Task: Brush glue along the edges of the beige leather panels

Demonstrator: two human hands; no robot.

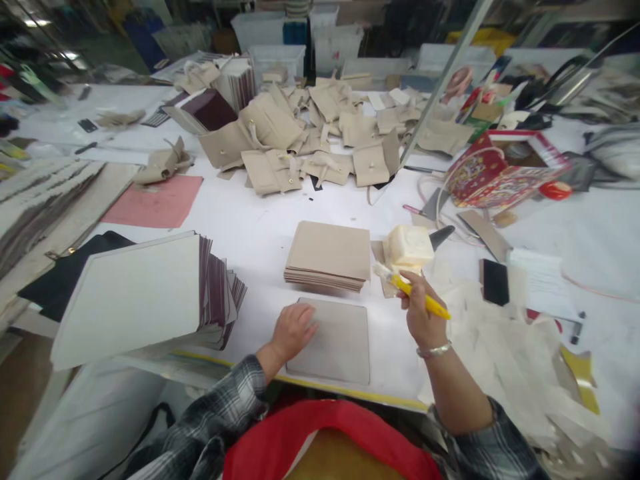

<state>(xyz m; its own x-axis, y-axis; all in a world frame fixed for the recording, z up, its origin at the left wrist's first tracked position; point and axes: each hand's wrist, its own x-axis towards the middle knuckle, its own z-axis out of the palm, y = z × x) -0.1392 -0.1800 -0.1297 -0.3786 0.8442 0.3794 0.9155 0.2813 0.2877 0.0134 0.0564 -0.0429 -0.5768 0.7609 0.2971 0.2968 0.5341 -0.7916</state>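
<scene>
A grey rectangular panel with rounded corners [333, 347] lies flat at the table's near edge. My left hand [294, 330] rests over its upper left part, fingers stretched out and holding nothing. In my right hand [423, 303] is a brush with a yellow handle [433, 305], its pale bristles pointing left. Just beyond that hand stands a cream-coloured block-like container [409, 245], and the bristles are close to its lower left side; whether they touch it I cannot tell. A neat stack of beige panels [330, 250] sits behind the grey panel.
At left is a tall leaning stack of pale panels with dark edges [135, 293]. Several beige pouches [270, 170] are heaped at the back. To the right lie a black phone [495, 281], crumpled pale sheets [480, 347] and a red patterned box [500, 173]. A metal pole [445, 73] rises behind.
</scene>
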